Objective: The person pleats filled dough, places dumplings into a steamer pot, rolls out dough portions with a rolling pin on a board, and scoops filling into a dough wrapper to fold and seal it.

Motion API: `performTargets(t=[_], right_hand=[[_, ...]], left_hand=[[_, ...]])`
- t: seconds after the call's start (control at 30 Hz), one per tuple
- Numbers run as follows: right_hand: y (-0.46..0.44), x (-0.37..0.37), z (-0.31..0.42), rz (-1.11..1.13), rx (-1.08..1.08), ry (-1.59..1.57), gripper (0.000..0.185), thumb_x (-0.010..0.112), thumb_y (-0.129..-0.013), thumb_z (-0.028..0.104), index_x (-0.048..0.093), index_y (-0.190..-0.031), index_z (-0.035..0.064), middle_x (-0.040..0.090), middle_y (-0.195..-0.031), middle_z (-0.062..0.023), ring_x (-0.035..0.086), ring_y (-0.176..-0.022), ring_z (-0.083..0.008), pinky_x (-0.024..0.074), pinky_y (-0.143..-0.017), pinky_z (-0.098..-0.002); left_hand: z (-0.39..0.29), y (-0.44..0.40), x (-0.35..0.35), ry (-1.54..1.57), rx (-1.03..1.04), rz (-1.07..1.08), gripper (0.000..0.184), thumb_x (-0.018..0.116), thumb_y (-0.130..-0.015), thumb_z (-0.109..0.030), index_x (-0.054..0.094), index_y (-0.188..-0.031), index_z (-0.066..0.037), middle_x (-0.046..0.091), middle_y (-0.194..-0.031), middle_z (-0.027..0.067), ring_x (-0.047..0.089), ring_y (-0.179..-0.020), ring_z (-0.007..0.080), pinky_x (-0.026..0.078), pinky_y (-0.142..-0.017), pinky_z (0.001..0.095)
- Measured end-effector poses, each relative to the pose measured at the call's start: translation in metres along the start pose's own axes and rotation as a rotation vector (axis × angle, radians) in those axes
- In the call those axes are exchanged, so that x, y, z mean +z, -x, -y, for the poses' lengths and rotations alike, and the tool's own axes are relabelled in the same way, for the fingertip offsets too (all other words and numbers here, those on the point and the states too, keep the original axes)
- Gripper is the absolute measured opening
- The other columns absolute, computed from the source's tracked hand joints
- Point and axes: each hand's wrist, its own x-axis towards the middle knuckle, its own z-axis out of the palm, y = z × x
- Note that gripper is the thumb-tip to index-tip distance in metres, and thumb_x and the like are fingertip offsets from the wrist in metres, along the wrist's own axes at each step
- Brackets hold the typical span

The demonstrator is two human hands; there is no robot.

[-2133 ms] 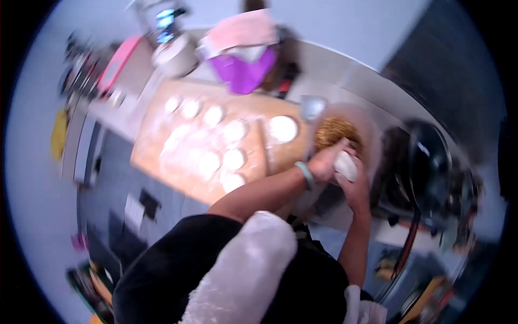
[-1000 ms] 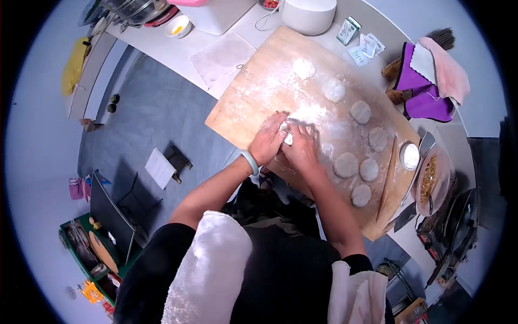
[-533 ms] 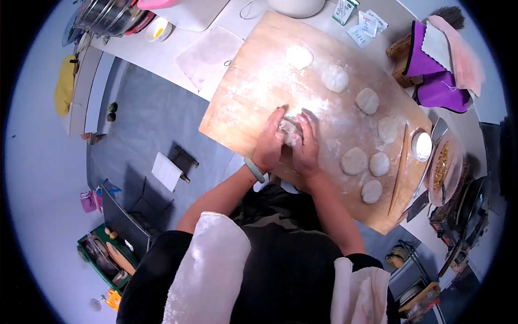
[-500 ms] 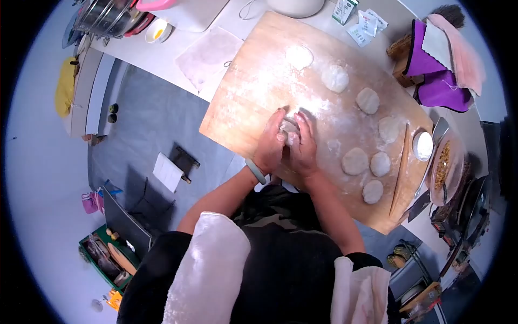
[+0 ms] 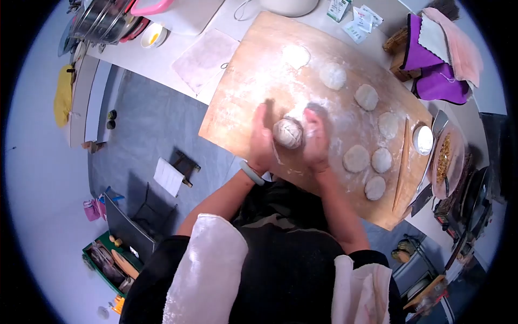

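A round lump of dough (image 5: 287, 133) with a creased top sits near the front edge of a floured wooden board (image 5: 237, 108). My left hand (image 5: 261, 143) is upright beside its left side, fingers stretched out. On the other side, my right hand (image 5: 315, 141) is slightly blurred, its fingers extended and apart from the dough. Neither hand grips anything. Several flat dough rounds lie on the board, among them one (image 5: 356, 159) to the right of my right hand and another (image 5: 333, 75) farther back.
A thin rolling pin (image 5: 402, 164) lies at the board's right, beside a small bowl of white powder (image 5: 422, 140). Beyond stands a bowl of chopped filling (image 5: 444, 162) with a spoon. Packets (image 5: 361, 21) and a purple cloth (image 5: 448, 89) are at the back right.
My hands were cupped together around the dough lump. They have moved apart to either side, and the lump now rests uncovered on the board.
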Motion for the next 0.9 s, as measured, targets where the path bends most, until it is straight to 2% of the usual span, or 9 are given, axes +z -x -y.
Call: performTargets(t=[0.17, 0.33, 0.4, 0.43, 0.57, 0.63, 0.7, 0.73, 0.9], right_hand=[[-0.017, -0.016, 0.025, 0.235, -0.158, 0.134, 0.026, 0.044, -0.093, 0.003, 0.061, -0.113, -0.0007, 0.062, -0.119, -0.016, 0.057, -0.113, -0.0259, 0.0427, -0.1, -0.0356], [-0.018, 0.008, 0.034, 0.448, -0.346, 0.267, 0.025, 0.052, -0.087, 0.004, 0.062, -0.109, -0.0009, 0.062, -0.115, -0.0196, 0.058, -0.111, -0.0338, 0.0456, -0.097, -0.0384], [-0.014, 0.011, 0.025, 0.459, -0.437, 0.376, 0.026, 0.054, -0.087, 0.005, 0.062, -0.11, -0.001, 0.062, -0.115, -0.0197, 0.059, -0.11, -0.0345, 0.0462, -0.096, -0.0389], [-0.01, 0.01, 0.024, 0.459, -0.451, 0.401, 0.029, 0.054, -0.087, 0.007, 0.06, -0.114, -0.0014, 0.059, -0.12, -0.0215, 0.056, -0.112, -0.0369, 0.0453, -0.097, -0.0419], [0.03, -0.002, 0.02, 0.353, -0.34, 0.409, 0.043, 0.05, -0.09, 0.014, 0.049, -0.129, -0.0044, 0.047, -0.134, -0.0261, 0.045, -0.124, -0.0418, 0.0366, -0.106, -0.0465], [0.046, -0.014, 0.02, 0.285, -0.298, 0.384, 0.047, 0.05, -0.09, 0.016, 0.046, -0.132, -0.0049, 0.045, -0.136, -0.0269, 0.042, -0.128, -0.0421, 0.0334, -0.109, -0.0465], [0.054, -0.028, 0.021, 0.254, -0.177, 0.382, 0.053, 0.051, -0.089, 0.018, 0.042, -0.136, -0.0052, 0.039, -0.14, -0.0287, 0.037, -0.133, -0.0426, 0.0285, -0.112, -0.047], [0.056, -0.033, 0.024, 0.268, -0.188, 0.392, 0.054, 0.051, -0.089, 0.019, 0.041, -0.136, -0.0053, 0.039, -0.14, -0.0289, 0.036, -0.133, -0.0427, 0.0285, -0.112, -0.0471], [0.044, -0.025, 0.048, 0.377, -0.189, 0.487, 0.063, 0.061, -0.085, 0.026, 0.04, -0.137, -0.0028, 0.038, -0.14, -0.0296, 0.035, -0.132, -0.0451, 0.0295, -0.111, -0.0483]], left_hand=[[0.001, 0.022, -0.009, -0.054, 0.001, -0.093, 0.075, 0.035, -0.099, -0.05, 0.023, -0.145, 0.007, 0.034, -0.147, 0.0209, 0.034, -0.136, 0.03, 0.026, -0.114, 0.0389], [0.02, 0.038, 0.013, -0.109, 0.038, -0.136, 0.086, 0.037, -0.096, -0.058, 0.017, -0.147, 0.008, 0.031, -0.149, 0.0204, 0.031, -0.138, 0.028, 0.023, -0.115, 0.0379], [0.015, 0.038, 0.026, -0.183, -0.002, -0.124, 0.089, 0.039, -0.095, -0.059, 0.015, -0.147, 0.009, 0.032, -0.148, 0.0203, 0.033, -0.137, 0.0279, 0.026, -0.113, 0.0362], [0.009, 0.035, 0.033, -0.147, 0.034, -0.125, 0.081, 0.037, -0.097, -0.049, 0.013, -0.147, 0.01, 0.034, -0.146, 0.0207, 0.034, -0.136, 0.0275, 0.027, -0.112, 0.0349], [0.044, 0.049, 0.029, -0.313, -0.035, -0.107, 0.075, 0.039, -0.097, -0.041, 0.015, -0.147, 0.01, 0.033, -0.147, 0.0222, 0.034, -0.136, 0.028, 0.028, -0.112, 0.0358], [0.02, 0.048, 0.038, -0.352, 0.025, -0.12, 0.066, 0.038, -0.092, -0.022, 0.017, -0.146, 0.01, 0.033, -0.146, 0.0232, 0.035, -0.135, 0.0308, 0.027, -0.113, 0.0376], [0.038, 0.055, 0.031, -0.087, 0.095, -0.12, 0.07, 0.041, -0.098, -0.038, 0.017, -0.147, 0.006, 0.031, -0.149, 0.02, 0.032, -0.138, 0.0275, 0.027, -0.114, 0.0376], [0.005, 0.049, 0.044, 0.098, -0.124, -0.216, 0.068, 0.041, -0.091, -0.024, 0.018, -0.146, 0.01, 0.031, -0.148, 0.0208, 0.031, -0.137, 0.0297, 0.024, -0.115, 0.0386], [0.005, 0.068, 0.012, -0.074, -0.044, -0.274, 0.077, 0.043, -0.091, -0.037, 0.016, -0.147, 0.008, 0.028, -0.15, 0.0205, 0.028, -0.139, 0.0299, 0.023, -0.116, 0.0398]])
